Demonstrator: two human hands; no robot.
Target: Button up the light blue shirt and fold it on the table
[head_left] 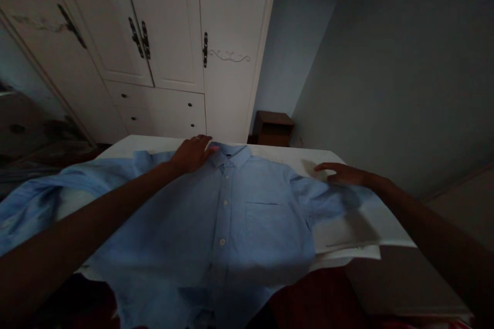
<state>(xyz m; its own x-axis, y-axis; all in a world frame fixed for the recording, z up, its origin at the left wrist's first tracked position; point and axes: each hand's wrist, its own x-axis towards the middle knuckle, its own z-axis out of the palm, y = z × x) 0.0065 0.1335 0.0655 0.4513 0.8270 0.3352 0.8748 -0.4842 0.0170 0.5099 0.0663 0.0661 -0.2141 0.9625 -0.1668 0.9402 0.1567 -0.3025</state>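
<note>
A light blue button-up shirt [216,221] lies face up on a white-topped table [293,155], collar at the far side, chest pocket showing. My left hand [193,154] rests flat on the shirt's shoulder just left of the collar, fingers stretched out. My right hand [341,173] lies on the shirt's right sleeve near the table's far right part, fingers extended and flat. The left sleeve [34,200] trails off the table's left side.
A white wardrobe [170,46] with dark handles and drawers stands behind the table. A small brown nightstand [274,127] sits in the corner by the grey wall. Something dark red [312,298] lies below the shirt's hem at the near edge.
</note>
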